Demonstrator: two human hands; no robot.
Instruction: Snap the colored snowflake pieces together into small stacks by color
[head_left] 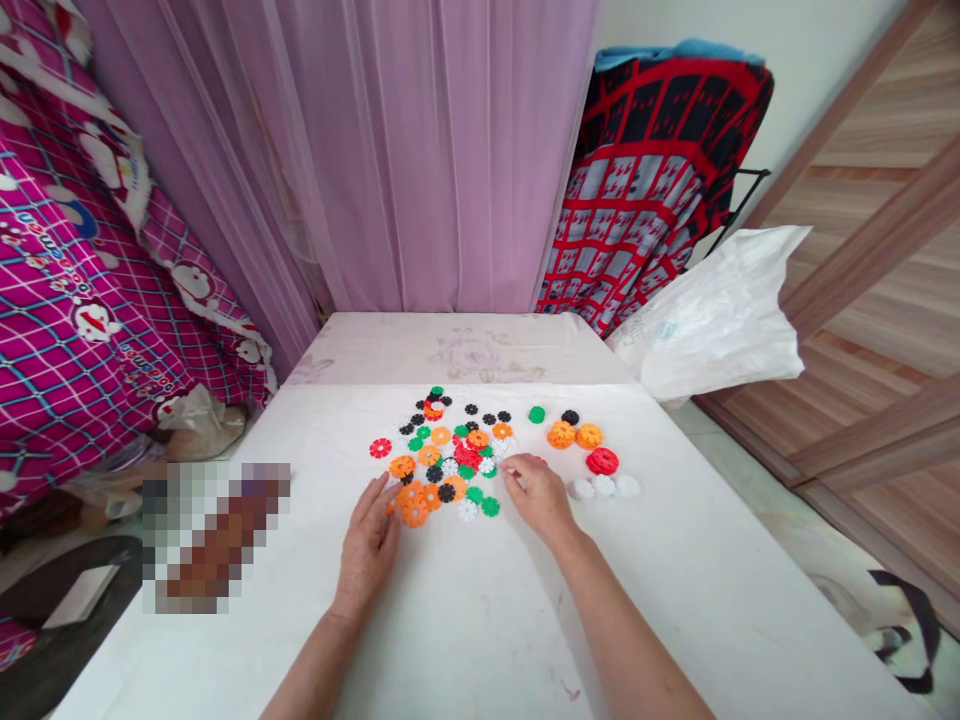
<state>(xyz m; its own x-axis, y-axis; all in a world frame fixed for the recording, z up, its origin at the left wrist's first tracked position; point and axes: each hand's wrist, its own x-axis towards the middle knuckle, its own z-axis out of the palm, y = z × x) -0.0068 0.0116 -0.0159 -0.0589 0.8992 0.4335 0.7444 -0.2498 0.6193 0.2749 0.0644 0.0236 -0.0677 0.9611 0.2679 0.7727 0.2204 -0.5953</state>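
Observation:
Many flower-shaped discs in orange, black, green, red and white lie in a loose pile on the white tabletop. My left hand (369, 540) rests at the pile's left edge, its fingers apart and touching or just over the orange discs (414, 508). At the pile's right side is my right hand (538, 492), thumb and fingers pinched together beside a white disc (487, 465); what they hold is too small to make out. Sorted by colour farther right are orange stacks (562, 434), a red stack (602, 461), white discs (604, 486), a green stack (536, 414) and a black stack (570, 417).
The white table (465, 640) spans the foreground. A white plastic bag (712, 320) stands beyond its right edge. Purple curtains (450, 150) hang behind, and patterned pink cloth (97, 260) is at the left. A pixelated patch covers part of the table's left side.

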